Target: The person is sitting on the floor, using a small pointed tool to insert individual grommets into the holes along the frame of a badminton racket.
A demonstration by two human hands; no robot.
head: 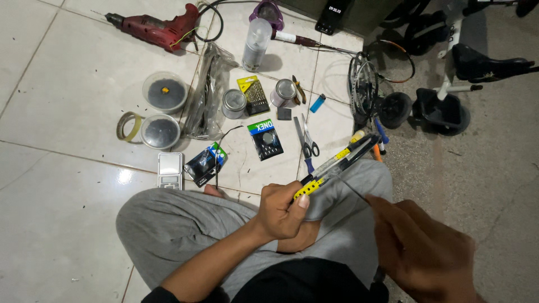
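While gripped at its yellow-black butt, the tool [337, 160] slants up and away from the left hand [283, 210], whose fingers are clenched round it above the lap. Right hand [421, 249]: blurred, fingertips pinching a thin wire [351, 188] running to the tool. Beyond the tool's tip: scissors [307, 143], pens [380, 140]. Farther out: lighter [317, 103], tins [234, 104], drill [160, 29].

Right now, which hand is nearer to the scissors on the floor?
Left. The left hand grips a yellow-and-black tool just below the scissors; the right hand is farther off, lower right.
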